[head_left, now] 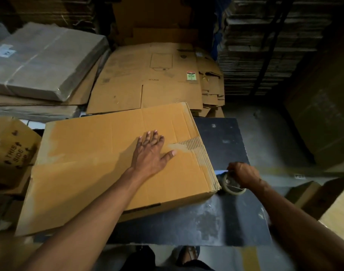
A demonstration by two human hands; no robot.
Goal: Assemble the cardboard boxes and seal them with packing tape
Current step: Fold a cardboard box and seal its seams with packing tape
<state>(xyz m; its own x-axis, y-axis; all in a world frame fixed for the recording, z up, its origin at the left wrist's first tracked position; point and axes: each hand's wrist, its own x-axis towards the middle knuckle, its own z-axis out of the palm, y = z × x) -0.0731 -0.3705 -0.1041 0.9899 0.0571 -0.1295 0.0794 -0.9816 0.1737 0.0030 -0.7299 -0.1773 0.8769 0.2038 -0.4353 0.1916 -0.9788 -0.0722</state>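
Note:
A brown cardboard box (pixel 93 163) lies on a dark table (pixel 216 218), its flaps closed on top. My left hand (pixel 151 153) presses flat on the top near the right end, fingers spread beside a strip of clear tape (pixel 179 147) at the flap seam. At the box's right edge, my right hand (pixel 242 174) grips a roll of clear packing tape (pixel 231 185) that sits against the box's lower right corner.
Flattened cardboard sheets (pixel 147 79) lie stacked behind the table. A plastic-wrapped bundle (pixel 44 61) rests at the back left. A box printed "THIS SIDE" (pixel 12 151) stands at the left. Tall stacks of flat cartons (pixel 265 45) rise at the back right. More boxes (pixel 323 198) crowd the right.

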